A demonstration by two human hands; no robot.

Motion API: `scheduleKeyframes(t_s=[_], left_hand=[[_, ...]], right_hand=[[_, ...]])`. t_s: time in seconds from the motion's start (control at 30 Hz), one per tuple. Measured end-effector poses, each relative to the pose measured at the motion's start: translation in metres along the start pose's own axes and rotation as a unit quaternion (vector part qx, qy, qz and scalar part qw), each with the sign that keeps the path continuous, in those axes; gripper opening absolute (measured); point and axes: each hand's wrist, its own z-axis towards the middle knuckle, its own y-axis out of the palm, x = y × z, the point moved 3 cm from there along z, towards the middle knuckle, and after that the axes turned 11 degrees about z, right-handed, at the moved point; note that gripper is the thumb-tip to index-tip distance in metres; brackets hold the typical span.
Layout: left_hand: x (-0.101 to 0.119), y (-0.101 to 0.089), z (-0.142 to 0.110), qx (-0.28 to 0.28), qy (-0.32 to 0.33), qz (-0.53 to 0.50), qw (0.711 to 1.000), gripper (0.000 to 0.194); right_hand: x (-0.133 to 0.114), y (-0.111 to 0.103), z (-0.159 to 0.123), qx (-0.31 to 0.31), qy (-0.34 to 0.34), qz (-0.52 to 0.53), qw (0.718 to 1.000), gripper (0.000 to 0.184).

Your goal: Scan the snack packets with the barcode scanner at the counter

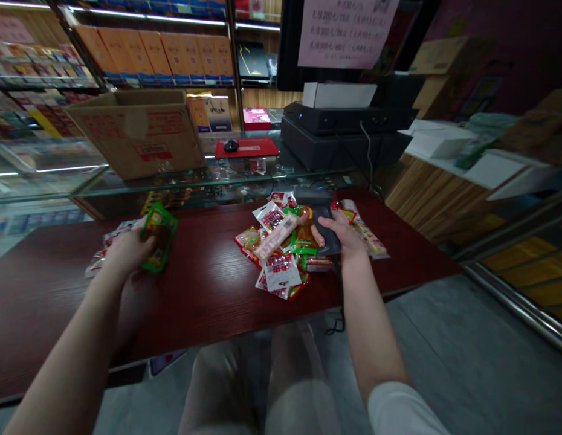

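Observation:
My left hand (127,249) is closed around a green snack packet (159,235), held just above a dark red wooden table (208,284) at its left side. More packets (109,238) lie behind that hand. My right hand (342,232) grips a dark handheld scanner (329,232) whose cable (339,314) drops over the table's front edge. The scanner sits over a heap of red, white and green snack packets (281,254) in the middle of the table. A long pale packet (277,237) lies on top of the heap, just left of my right hand.
A glass counter (181,181) runs behind the table with a cardboard box (136,130), a red mat (247,147) with a mouse (231,145), and a black printer (348,127). Shelves of boxed goods (158,54) fill the back. My knees (263,386) are below the table.

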Motion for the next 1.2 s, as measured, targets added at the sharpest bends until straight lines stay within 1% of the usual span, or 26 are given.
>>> scheduleKeyframes(t_s=[0.03,0.07,0.13,0.17,0.2,0.23,0.3,0.37,0.43,0.47,0.53,0.57,0.6,0.67,0.73,0.77,0.9,1.0,1.1,1.2], left_hand=[[-0.006,0.004,-0.003,0.01,-0.009,0.036,0.999,0.051],[-0.009,0.007,-0.006,0.034,-0.026,0.067,0.997,0.053],[-0.009,0.005,-0.016,0.106,-0.064,0.108,0.986,0.057],[-0.005,0.002,-0.021,0.142,-0.072,0.116,0.98,0.057],[0.004,-0.001,-0.025,0.171,-0.066,0.115,0.976,0.056],[0.015,-0.005,-0.029,0.189,-0.045,0.105,0.975,0.053],[0.047,-0.011,-0.035,0.197,0.027,0.052,0.979,0.051],[0.089,-0.016,-0.04,0.177,0.132,-0.055,0.974,0.052],[0.135,-0.019,-0.045,0.118,0.242,-0.18,0.946,0.053],[0.157,-0.019,-0.049,0.085,0.28,-0.225,0.929,0.054],[0.195,-0.02,-0.056,0.042,0.326,-0.246,0.912,0.058],[0.211,-0.02,-0.06,0.028,0.335,-0.235,0.912,0.06],[0.223,-0.02,-0.063,0.019,0.34,-0.223,0.913,0.057],[0.24,-0.02,-0.068,0.015,0.338,-0.207,0.918,0.046],[0.247,-0.021,-0.07,0.034,0.324,-0.214,0.921,0.035],[0.247,-0.021,-0.069,0.05,0.312,-0.223,0.922,0.033],[0.241,-0.021,-0.066,0.118,0.253,-0.265,0.923,0.037],[0.235,-0.021,-0.065,0.156,0.217,-0.293,0.918,0.04],[0.23,-0.02,-0.064,0.172,0.196,-0.309,0.915,0.041],[0.227,-0.016,-0.063,0.165,0.184,-0.302,0.921,0.044]], right_hand=[[0.0,0.0,0.0,0.001,-0.002,0.002,1.0,0.037],[0.0,0.0,0.0,0.001,-0.004,0.002,1.0,0.038],[0.001,-0.001,0.0,0.0,-0.001,0.001,1.0,0.038],[0.002,-0.001,0.001,-0.002,0.002,0.002,1.0,0.038],[0.003,-0.002,0.001,-0.003,0.001,0.005,1.0,0.037],[0.003,-0.002,0.002,-0.003,-0.004,0.011,1.0,0.037],[0.002,-0.003,0.002,0.002,-0.021,0.024,1.0,0.036],[-0.003,-0.003,0.002,0.011,-0.037,0.024,0.999,0.036],[-0.011,-0.002,-0.002,0.022,-0.039,0.003,0.999,0.034],[-0.015,-0.002,-0.005,0.029,-0.038,-0.015,0.999,0.033],[-0.022,0.0,-0.013,0.037,-0.027,-0.06,0.997,0.031],[-0.024,0.001,-0.018,0.042,-0.022,-0.081,0.996,0.031],[-0.025,0.002,-0.024,0.047,-0.018,-0.098,0.994,0.031],[-0.022,0.002,-0.034,0.06,-0.014,-0.112,0.992,0.032],[-0.017,0.003,-0.041,0.072,-0.011,-0.106,0.992,0.034],[-0.013,0.003,-0.043,0.076,-0.006,-0.1,0.992,0.035],[-0.002,0.005,-0.046,0.091,0.013,-0.097,0.991,0.038],[0.004,0.006,-0.046,0.095,0.009,-0.092,0.991,0.036],[0.012,0.003,-0.045,0.092,-0.009,-0.086,0.992,0.034],[0.019,0.0,-0.045,0.091,-0.023,-0.084,0.992,0.034]])
